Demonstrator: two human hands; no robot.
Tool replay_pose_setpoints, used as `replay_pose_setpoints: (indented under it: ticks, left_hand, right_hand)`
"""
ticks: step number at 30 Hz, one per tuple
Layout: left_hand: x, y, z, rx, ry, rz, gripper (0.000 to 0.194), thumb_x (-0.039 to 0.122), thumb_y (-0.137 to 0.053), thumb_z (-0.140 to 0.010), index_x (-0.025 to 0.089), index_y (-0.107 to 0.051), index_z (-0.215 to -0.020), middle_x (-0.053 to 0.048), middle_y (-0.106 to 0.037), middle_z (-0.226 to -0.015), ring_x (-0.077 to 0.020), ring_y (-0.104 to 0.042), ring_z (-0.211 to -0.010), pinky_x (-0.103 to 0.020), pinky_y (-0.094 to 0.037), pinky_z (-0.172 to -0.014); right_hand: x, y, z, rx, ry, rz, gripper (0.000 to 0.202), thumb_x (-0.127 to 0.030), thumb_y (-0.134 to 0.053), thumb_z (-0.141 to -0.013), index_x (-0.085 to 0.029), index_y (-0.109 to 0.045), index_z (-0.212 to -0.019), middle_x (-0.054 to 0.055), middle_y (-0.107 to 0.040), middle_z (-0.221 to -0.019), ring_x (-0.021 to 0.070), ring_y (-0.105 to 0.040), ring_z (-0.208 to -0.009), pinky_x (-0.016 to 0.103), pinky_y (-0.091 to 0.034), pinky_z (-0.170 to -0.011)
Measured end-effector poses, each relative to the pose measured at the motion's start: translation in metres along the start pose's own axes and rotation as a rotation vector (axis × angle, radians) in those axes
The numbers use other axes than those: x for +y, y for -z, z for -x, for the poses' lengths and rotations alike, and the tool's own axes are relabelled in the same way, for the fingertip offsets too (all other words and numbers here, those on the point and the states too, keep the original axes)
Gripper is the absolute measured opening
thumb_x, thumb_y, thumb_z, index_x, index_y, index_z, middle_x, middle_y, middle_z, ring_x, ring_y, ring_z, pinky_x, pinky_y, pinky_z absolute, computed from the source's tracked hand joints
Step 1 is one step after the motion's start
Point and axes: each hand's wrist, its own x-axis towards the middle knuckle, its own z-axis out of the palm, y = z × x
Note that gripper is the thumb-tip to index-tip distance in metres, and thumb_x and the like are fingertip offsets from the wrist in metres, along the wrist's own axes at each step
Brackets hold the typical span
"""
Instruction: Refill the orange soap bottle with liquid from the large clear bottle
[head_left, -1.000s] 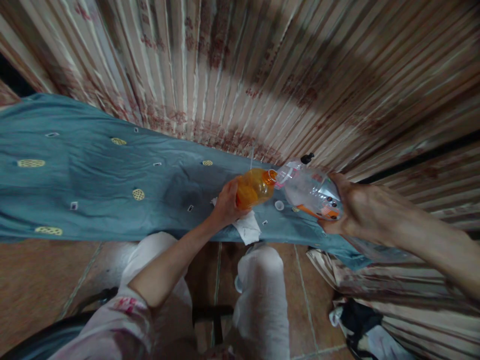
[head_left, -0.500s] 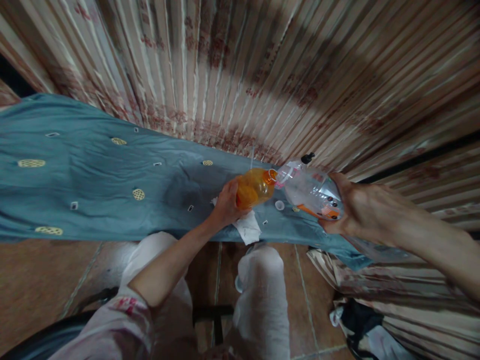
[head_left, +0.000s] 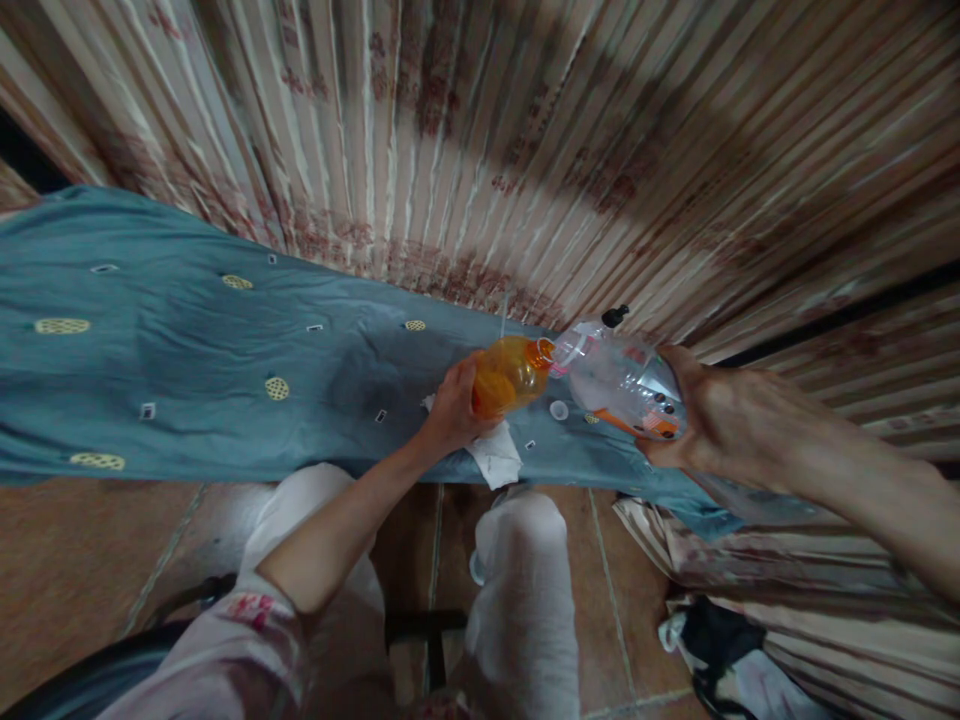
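My left hand (head_left: 453, 408) is wrapped round an orange see-through bottle (head_left: 517, 372), tilted with its neck towards the right. My right hand (head_left: 686, 405) grips a large clear plastic bottle (head_left: 619, 378) with an orange and black print, tipped with its neck to the left. The two necks meet, or nearly so; whether liquid runs between them I cannot make out. Beneath them a small white cap (head_left: 559, 410) lies on the blue cloth. A crumpled white tissue (head_left: 496, 456) lies below my left hand. Behind the clear bottle a black nozzle (head_left: 615, 316) shows.
A blue cloth with pineapple prints (head_left: 187, 370) covers the narrow surface ahead. Pleated curtains (head_left: 450, 150) hang right behind it. Another clear plastic item (head_left: 757, 500) is partly hidden under my right forearm. Dark and white fabric (head_left: 727, 650) lies on the tiled floor.
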Motion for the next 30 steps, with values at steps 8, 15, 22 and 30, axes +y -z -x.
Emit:
replay_pose_setpoints:
  ticks: [8,15,22,30]
  left_hand:
    - [0.0015,0.0009,0.0003,0.0,-0.009,0.008,0.097,0.022,-0.079,-0.058,0.018,-0.026,-0.14,-0.017,-0.047,-0.135,-0.0339,-0.048,-0.125,-0.052,-0.041,-0.106]
    - [0.002,0.0015,-0.0003,-0.011,0.003,0.001,0.096,0.022,-0.08,-0.058,0.014,-0.029,-0.139,-0.019,-0.047,-0.135,-0.0345,-0.048,-0.124,-0.05,-0.041,-0.107]
    - [0.001,0.001,-0.0003,-0.012,0.003,-0.008,0.097,0.022,-0.08,-0.058,0.014,-0.028,-0.139,-0.019,-0.047,-0.136,-0.0344,-0.048,-0.125,-0.05,-0.04,-0.108]
    - [0.0005,-0.0003,-0.0005,-0.002,0.001,-0.005,0.098,0.021,-0.081,-0.057,0.014,-0.029,-0.139,-0.018,-0.048,-0.134,-0.0346,-0.049,-0.124,-0.051,-0.041,-0.106]
  right_hand:
    - [-0.0003,0.0009,0.001,-0.004,-0.001,0.017,0.06,-0.055,-0.051,-0.073,-0.011,-0.044,-0.114,0.005,-0.059,-0.057,0.0272,-0.063,-0.058,0.027,-0.03,-0.048]
    - [0.0002,-0.0005,-0.0007,-0.008,-0.001,0.006,0.067,-0.057,-0.048,-0.074,-0.009,-0.042,-0.121,0.007,-0.061,-0.061,0.0295,-0.066,-0.063,0.029,-0.034,-0.052]
    - [0.0014,-0.0029,0.0007,0.034,0.006,-0.01,0.064,-0.056,-0.048,-0.074,-0.01,-0.043,-0.119,0.005,-0.06,-0.059,0.0291,-0.066,-0.062,0.029,-0.034,-0.05]
    - [0.0006,-0.0048,-0.0001,0.047,0.006,0.015,0.063,-0.055,-0.051,-0.074,-0.01,-0.044,-0.117,0.006,-0.06,-0.058,0.0288,-0.065,-0.06,0.028,-0.033,-0.049]
